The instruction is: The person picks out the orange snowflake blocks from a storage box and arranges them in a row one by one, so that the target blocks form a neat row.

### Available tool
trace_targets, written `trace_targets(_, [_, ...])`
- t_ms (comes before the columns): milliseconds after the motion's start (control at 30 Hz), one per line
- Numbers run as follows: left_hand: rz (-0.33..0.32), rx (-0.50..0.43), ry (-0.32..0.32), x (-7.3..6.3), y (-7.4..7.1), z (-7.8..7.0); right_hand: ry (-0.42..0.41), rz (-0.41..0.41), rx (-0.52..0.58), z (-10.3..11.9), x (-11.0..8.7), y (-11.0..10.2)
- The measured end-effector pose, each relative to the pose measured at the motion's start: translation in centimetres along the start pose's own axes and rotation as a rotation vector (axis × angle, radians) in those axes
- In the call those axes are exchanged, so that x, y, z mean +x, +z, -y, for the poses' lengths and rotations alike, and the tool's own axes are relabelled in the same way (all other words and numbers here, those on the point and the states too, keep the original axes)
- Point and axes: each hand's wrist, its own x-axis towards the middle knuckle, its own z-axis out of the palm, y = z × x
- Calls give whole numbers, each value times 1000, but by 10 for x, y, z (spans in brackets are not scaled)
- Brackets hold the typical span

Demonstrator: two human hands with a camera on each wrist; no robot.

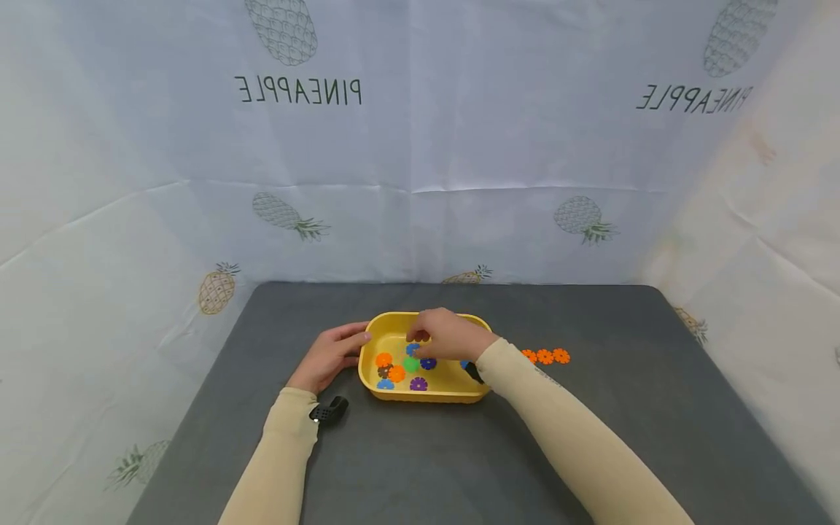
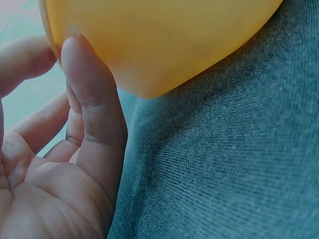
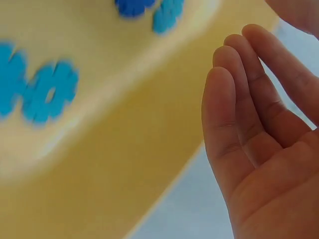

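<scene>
A yellow plastic basket [image 1: 426, 396] with rounded corners stands on the table, several coloured flower-shaped discs lying in it. My left hand [image 1: 332, 355] grips its left end; in the left wrist view the thumb [image 2: 92, 94] lies on the wall with fingers behind the rim. Over the basket's middle is my right hand [image 1: 449, 334], fingers pointing down near a blue disc [image 1: 413, 349] and a green disc [image 1: 410, 364]. The right wrist view shows its fingers [image 3: 219, 99] extended, nothing between them and the thumb. Linked light-blue discs [image 3: 49, 93] lie on the basket floor there.
Right of the basket, a row of orange flower discs [image 1: 545, 356] lies on the dark grey table [image 1: 420, 452], partly behind my right sleeve. A pale pineapple-print cloth [image 1: 420, 146] hangs behind the table. Black straps [image 1: 330, 412] circle both wrists.
</scene>
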Motion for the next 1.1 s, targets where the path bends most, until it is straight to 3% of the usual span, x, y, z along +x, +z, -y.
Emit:
trace_targets(133, [10,-7,19,0,-1,-2,-24,64,-83,10,21,17])
trace_targets(267, [14,-5,32,0,0,-3,-8,75,-150,16,31,29])
trace_targets(467, [9,-4,19,0,1,-4,46,82,-159,19,34,35])
trace_targets(800, [0,-24,7,0,0,-2,35,78,-196,23,40,41])
trace_targets(1100, [2,-8,8,-1,1,-1,36,84,-162,21,39,42])
